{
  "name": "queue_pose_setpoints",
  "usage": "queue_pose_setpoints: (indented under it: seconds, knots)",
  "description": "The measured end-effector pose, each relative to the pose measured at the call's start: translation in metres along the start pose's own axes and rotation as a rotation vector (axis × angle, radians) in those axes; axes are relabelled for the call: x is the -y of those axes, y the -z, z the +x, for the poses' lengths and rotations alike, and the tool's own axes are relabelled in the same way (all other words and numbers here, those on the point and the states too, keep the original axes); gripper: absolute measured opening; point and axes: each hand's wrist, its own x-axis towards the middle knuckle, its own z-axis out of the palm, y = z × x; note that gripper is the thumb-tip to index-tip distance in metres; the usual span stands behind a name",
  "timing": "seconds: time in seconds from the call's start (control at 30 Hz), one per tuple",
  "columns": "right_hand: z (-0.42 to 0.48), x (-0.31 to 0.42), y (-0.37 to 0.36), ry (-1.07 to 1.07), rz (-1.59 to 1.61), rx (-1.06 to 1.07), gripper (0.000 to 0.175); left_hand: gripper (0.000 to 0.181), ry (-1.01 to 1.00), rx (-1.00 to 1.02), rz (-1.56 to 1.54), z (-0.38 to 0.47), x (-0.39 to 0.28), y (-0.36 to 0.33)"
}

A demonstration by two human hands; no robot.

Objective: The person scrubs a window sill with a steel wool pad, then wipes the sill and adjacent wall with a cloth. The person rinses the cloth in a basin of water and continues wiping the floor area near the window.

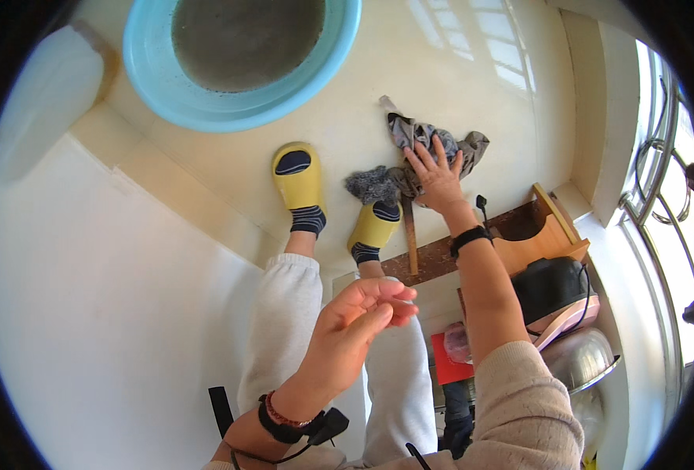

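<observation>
My right hand [438, 176] lies palm down with its fingers spread across a crumpled, dark patterned cloth [420, 134] on the floor. A brownish part of the cloth [475, 150] sticks out past my fingertips. Beside it, a fuzzy grey cloth [370, 185] touches the toe of one yellow slipper [373, 228]. Below my right hand runs a narrow wooden stick [410, 241]; its upper end is hidden. Raised above my legs, my left hand [361, 323] has loosely curled fingers, the thumb near them, and nothing visible in it.
A light blue plastic basin [229, 114] of murky water [247, 44] stands on the tiled floor ahead. The other yellow slipper [297, 176] is on my left foot. At right are a wooden rack [535, 241], a black pot [549, 288] and a metal bowl [582, 355]. A white wall [106, 305] rises at left.
</observation>
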Motion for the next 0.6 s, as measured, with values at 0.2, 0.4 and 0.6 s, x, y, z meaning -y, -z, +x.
queue_pose_setpoints:
  seconds: [0.2,0.4,0.6]
  knots:
    - [0.022,0.004,-0.018,-0.002,-0.090,-0.247,0.070,0.021,0.108,0.058,-0.236,0.019,0.036,-0.003]
    - [0.044,-0.009,0.030,0.042,0.338,-0.305,0.063,0.017,-0.109,0.043,-0.406,0.030,0.041,-0.004]
    - [0.091,0.000,0.082,-0.245,0.494,-0.260,0.130,0.017,-0.202,-0.071,-0.437,0.026,0.034,0.009]
